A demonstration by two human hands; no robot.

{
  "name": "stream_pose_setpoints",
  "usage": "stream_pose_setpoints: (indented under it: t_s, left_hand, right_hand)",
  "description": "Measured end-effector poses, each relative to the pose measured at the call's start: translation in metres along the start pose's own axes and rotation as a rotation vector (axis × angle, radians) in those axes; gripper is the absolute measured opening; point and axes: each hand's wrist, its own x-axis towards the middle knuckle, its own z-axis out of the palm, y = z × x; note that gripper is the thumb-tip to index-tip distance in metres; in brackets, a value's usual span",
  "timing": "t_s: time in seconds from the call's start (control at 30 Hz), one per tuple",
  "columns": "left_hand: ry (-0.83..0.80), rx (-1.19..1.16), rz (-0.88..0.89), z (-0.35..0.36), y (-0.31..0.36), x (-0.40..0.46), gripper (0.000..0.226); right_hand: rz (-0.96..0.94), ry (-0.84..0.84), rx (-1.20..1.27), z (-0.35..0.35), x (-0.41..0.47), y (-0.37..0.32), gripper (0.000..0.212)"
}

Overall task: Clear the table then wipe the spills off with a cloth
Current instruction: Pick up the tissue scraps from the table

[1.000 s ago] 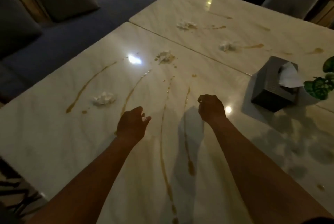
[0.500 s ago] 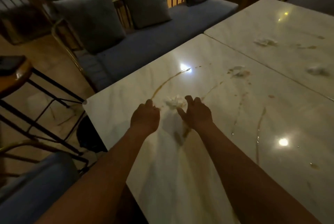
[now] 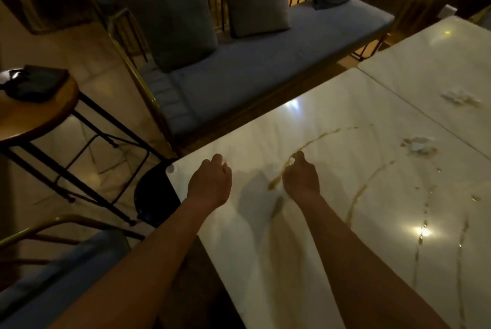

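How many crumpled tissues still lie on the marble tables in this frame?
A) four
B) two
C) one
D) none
B: one crumpled tissue lies on the near table right of the brown spill, and a second tissue lies on the far table; no others show.

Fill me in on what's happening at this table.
A person is clearing a marble table. Both hands, left hand and right hand, are curled above its near corner; what they hold can't be made out. Crumpled tissues and brown spill streaks remain. No cloth is in sight.
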Motion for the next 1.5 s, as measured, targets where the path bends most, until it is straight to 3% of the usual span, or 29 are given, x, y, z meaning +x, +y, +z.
stream_pose_setpoints:
  t_s: [0.13, 0.23, 0.37, 0.5, 0.6, 0.7, 0.8, 0.93, 1.03, 1.17, 1.27, 1.5]
  left_hand:
    - [0.060, -0.096, -0.073, -0.030, -0.036, 0.006, 0.030]
    - [0.110, -0.239, -0.230, -0.058, -0.070, 0.005, 0.022]
    - [0.131, -0.310, -0.335, -0.087, -0.129, 0.006, 0.010]
    - [0.096, -0.366, -0.424, -0.095, -0.185, 0.032, 0.024]
    - [-0.005, -0.435, -0.416, -0.092, -0.229, 0.074, 0.033]
    - [-0.152, -0.428, -0.400, -0.080, -0.265, 0.113, 0.047]
    - [-0.179, -0.506, -0.441, -0.065, -0.289, 0.144, 0.053]
    - [-0.256, -0.393, -0.443, -0.038, -0.317, 0.173, 0.073]
    - [-0.305, -0.362, -0.462, -0.024, -0.333, 0.181, 0.065]
    - [-0.217, -0.293, -0.458, -0.016, -0.349, 0.168, 0.055]
    - [-0.131, -0.244, -0.429, -0.019, -0.356, 0.152, 0.055]
    - [-0.067, 0.013, -0.284, -0.038, -0.358, 0.136, 0.062]
  right_hand:
    - [-0.150, -0.091, 0.078, 0.018, -0.010, -0.045, 0.030]
    - [-0.237, -0.193, 0.142, 0.035, -0.019, -0.082, 0.032]
    - [-0.429, -0.204, 0.013, 0.070, -0.031, -0.129, 0.028]
    - [-0.458, -0.229, -0.075, 0.110, -0.032, -0.171, 0.054]
    - [-0.492, -0.198, -0.157, 0.141, -0.022, -0.204, 0.058]
    - [-0.474, -0.193, -0.244, 0.173, 0.000, -0.234, 0.061]
    - [-0.477, -0.223, -0.304, 0.199, 0.022, -0.260, 0.054]
    - [-0.425, -0.346, -0.267, 0.232, 0.047, -0.270, 0.043]
    - [-0.318, -0.457, -0.229, 0.261, 0.063, -0.265, 0.028]
    - [-0.238, -0.578, -0.245, 0.295, 0.073, -0.257, 0.026]
    - [-0.172, -0.626, -0.227, 0.315, 0.072, -0.251, 0.046]
    - [-0.160, -0.744, -0.242, 0.344, 0.074, -0.253, 0.064]
